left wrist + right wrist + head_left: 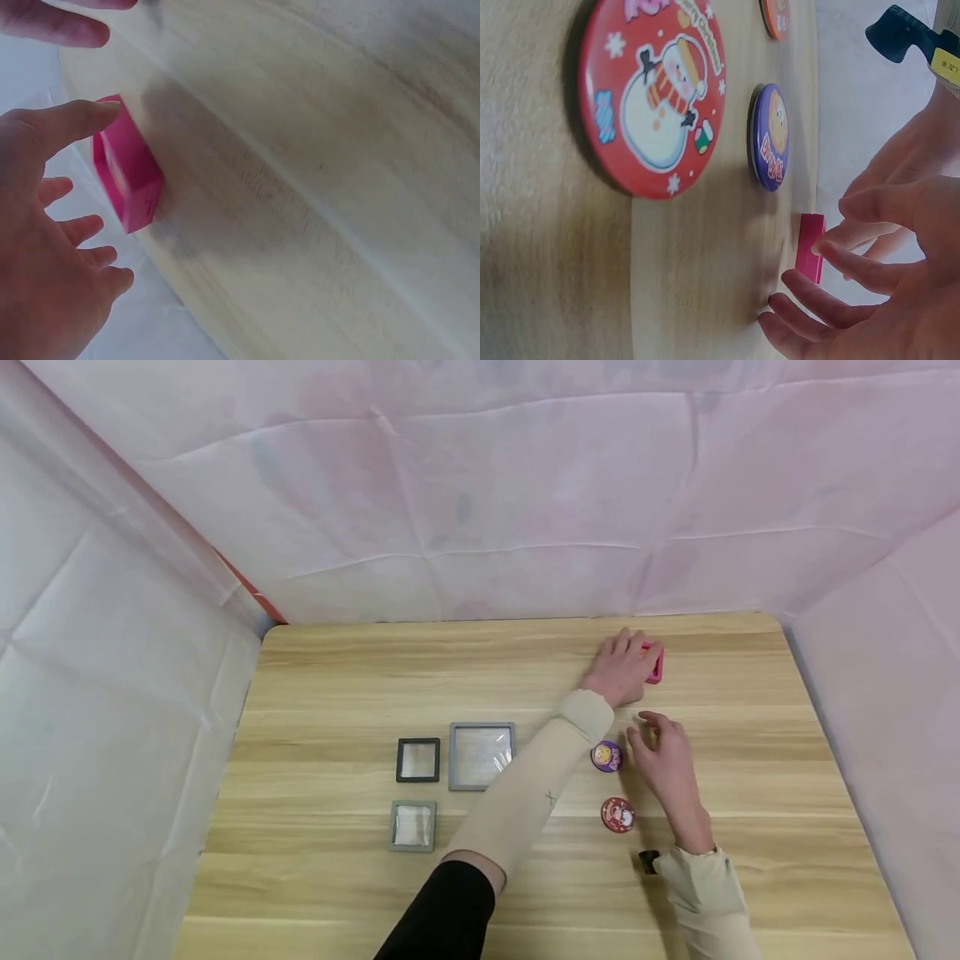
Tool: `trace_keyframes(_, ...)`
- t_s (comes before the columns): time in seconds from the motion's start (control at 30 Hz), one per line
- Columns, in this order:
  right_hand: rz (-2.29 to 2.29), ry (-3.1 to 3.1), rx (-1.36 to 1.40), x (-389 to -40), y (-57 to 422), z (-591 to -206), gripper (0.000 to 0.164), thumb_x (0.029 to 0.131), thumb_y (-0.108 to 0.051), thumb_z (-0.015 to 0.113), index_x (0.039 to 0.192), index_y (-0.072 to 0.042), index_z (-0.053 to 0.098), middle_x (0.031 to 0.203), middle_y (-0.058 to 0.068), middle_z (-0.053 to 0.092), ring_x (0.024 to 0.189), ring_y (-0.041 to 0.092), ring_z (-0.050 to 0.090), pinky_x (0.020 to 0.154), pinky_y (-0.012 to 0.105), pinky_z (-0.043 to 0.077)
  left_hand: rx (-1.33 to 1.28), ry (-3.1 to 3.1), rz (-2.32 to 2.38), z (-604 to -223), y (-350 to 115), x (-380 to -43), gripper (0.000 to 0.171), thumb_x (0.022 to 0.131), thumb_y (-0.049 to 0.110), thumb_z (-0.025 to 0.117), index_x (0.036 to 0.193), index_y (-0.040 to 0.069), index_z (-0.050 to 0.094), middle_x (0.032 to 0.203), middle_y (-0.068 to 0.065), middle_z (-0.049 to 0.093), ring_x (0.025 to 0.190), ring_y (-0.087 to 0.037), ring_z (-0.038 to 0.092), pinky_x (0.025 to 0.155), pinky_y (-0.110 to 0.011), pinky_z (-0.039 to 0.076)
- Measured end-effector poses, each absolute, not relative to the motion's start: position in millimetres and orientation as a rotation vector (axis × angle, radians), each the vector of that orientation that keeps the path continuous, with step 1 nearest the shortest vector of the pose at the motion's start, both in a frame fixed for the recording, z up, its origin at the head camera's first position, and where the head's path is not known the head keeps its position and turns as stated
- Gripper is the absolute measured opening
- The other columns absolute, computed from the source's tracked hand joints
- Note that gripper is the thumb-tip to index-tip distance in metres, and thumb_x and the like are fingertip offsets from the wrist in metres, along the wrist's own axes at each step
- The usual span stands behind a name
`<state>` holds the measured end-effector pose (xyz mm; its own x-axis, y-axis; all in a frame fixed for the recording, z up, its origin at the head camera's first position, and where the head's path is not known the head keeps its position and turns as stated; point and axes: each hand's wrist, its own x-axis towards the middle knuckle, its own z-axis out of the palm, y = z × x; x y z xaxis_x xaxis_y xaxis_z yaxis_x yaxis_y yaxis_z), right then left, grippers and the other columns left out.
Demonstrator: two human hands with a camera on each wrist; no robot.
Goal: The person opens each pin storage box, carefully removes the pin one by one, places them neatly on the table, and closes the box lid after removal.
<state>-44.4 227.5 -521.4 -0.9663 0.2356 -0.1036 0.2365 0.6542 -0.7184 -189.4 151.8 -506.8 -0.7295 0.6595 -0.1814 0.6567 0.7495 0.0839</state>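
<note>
My left hand (621, 670) reaches to the far right part of the table, its fingers spread over a small pink square frame (656, 663). In the left wrist view its thumb rests on the edge of the pink frame (135, 165), which has a hollow face, while the other fingers are apart from it. My right hand (664, 758) hovers nearer, holding nothing, thumb and fingers loosely bent and apart. Left of it lie a purple round badge (606, 756) and a red snowman badge (617, 815). An orange badge (776, 16) shows partly in the right wrist view.
Left of my left sleeve lie a black square frame (417, 760), a larger grey frame (482, 727) partly covered by the sleeve, and a small grey-green frame (412, 826). Pale cloth walls (465, 510) stand behind and beside the wooden table (315, 793).
</note>
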Motion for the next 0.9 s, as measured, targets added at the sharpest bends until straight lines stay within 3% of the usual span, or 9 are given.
trace_keyframes(0.2,-1.220,2.826,0.391,-44.8,228.8,-521.1,0.051,0.101,-0.017,0.059,0.139,0.016,0.049,0.132,0.044,0.051,0.126,0.058,0.043,0.106,0.073,0.035,1.033,2.745,0.004,-511.3,151.4,-186.8,0.075,0.100,0.036,0.057,0.164,0.029,0.018,0.169,0.000,0.022,0.157,-0.025,0.018,0.129,-0.040,0.025)
trace_keyframes(0.53,-1.205,2.819,0.354,-45.0,224.1,-519.5,0.050,0.100,-0.016,0.060,0.137,0.016,0.050,0.132,0.044,0.050,0.125,0.057,0.043,0.107,0.072,0.035,1.022,2.723,0.020,-518.7,146.0,-192.7,0.072,0.105,0.028,0.050,0.165,0.026,0.010,0.174,-0.004,0.011,0.160,-0.028,0.008,0.133,-0.041,0.015)
trace_keyframes(0.67,-1.195,2.801,0.363,-43.1,221.8,-519.0,0.050,0.100,-0.016,0.060,0.138,0.016,0.050,0.133,0.043,0.050,0.125,0.056,0.043,0.106,0.071,0.036,1.072,2.720,0.037,-522.1,142.0,-190.6,0.072,0.106,0.028,0.050,0.165,0.024,0.010,0.172,-0.004,0.014,0.160,-0.027,0.010,0.133,-0.041,0.015)
trace_keyframes(0.9,-1.165,2.773,0.381,-42.4,221.7,-515.8,0.052,0.102,-0.020,0.058,0.140,0.014,0.049,0.137,0.041,0.045,0.127,0.055,0.040,0.106,0.071,0.036,1.183,2.789,0.016,-522.7,138.2,-188.1,0.069,0.104,0.024,0.054,0.164,0.019,0.020,0.165,-0.011,0.030,0.155,-0.029,0.026,0.130,-0.043,0.025)
